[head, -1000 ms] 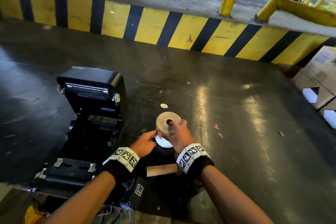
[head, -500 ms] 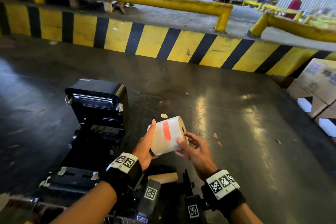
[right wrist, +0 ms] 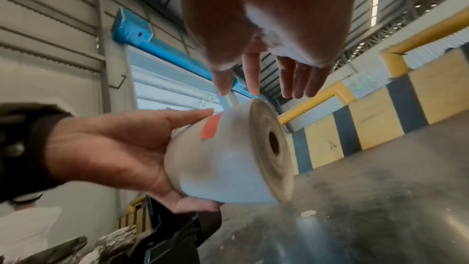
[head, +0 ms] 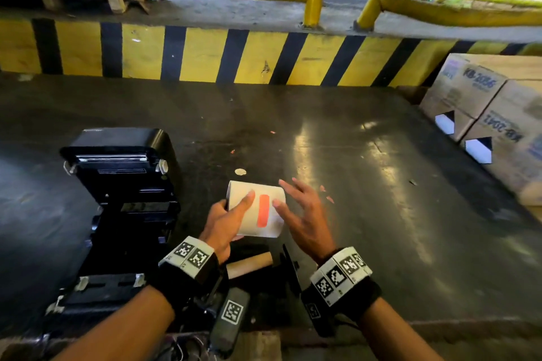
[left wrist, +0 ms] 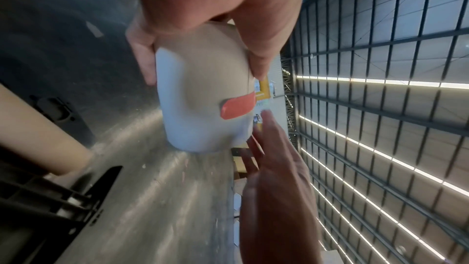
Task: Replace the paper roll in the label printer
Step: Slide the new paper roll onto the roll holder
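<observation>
Left hand has the paper roll clamped, thumb laid along the top and fingers wrapped underneath, holding it up off the dark floor just right of the label printer. The roll lies on its side with an orange sticker running across its white wrap, and from the right wrist its hollow core faces out to the right. Right hand is spread, fingers straight and apart, thumb tip at the roll's right edge; whether it actually touches the paper is hard to call.

The printer sits with its lid up and its bay gaping, black on black, so the inside of the bay is hard to read. An empty cardboard core lies on the floor just below the roll, between the two wrists, half covered by the left wristband.

Room to move: bare floor stretches ahead and to the right, bounded by the yellow and black striped kerb at the far edge and cardboard boxes well off to the right, cut by the frame. Left wrist view is blurred, the palm filling the top
</observation>
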